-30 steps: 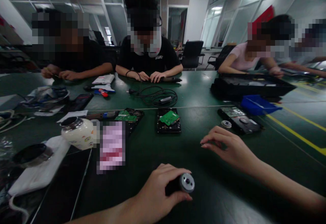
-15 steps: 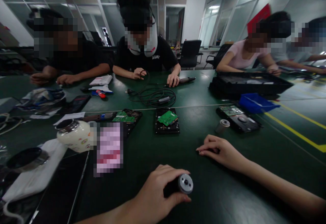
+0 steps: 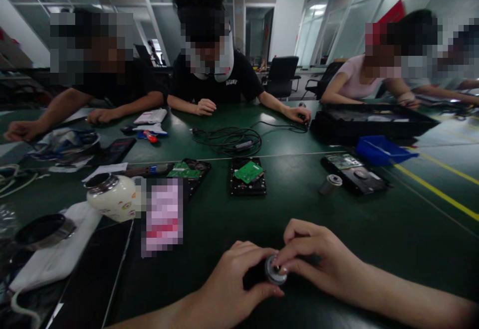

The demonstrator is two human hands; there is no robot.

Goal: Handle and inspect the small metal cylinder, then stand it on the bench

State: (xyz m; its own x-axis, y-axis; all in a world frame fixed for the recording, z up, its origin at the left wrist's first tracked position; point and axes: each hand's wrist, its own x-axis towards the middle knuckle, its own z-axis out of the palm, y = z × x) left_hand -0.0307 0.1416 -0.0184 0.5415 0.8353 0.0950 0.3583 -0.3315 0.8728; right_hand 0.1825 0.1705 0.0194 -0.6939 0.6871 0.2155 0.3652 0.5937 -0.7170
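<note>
A small cylindrical metal motor (image 3: 272, 278) is gripped between the thumb and fingers of my left hand (image 3: 228, 281), its round silver end turned to the right. My right hand (image 3: 324, 251) is at that end face, thumb and index finger pinched together over its centre. A small dark bit shows between those fingertips; whether it is a separate piece or part of the motor I cannot tell. Beyond my right hand a second metal cylinder (image 3: 331, 185) stands upright beside a hard drive (image 3: 364, 179).
Two more opened drives with green circuit boards (image 3: 249, 171) (image 3: 185, 170) lie ahead. A black phone-like slab (image 3: 92, 274), a cream jar (image 3: 116, 197) and a pixelated pink packet (image 3: 163, 214) are at left. Blue tray (image 3: 383, 150), coiled cable (image 3: 224, 142) and co-workers are across the table.
My right hand has moved down and left from the table onto the motor's end. My left hand holds the motor as before. The co-worker opposite has moved a hand and tool rightward.
</note>
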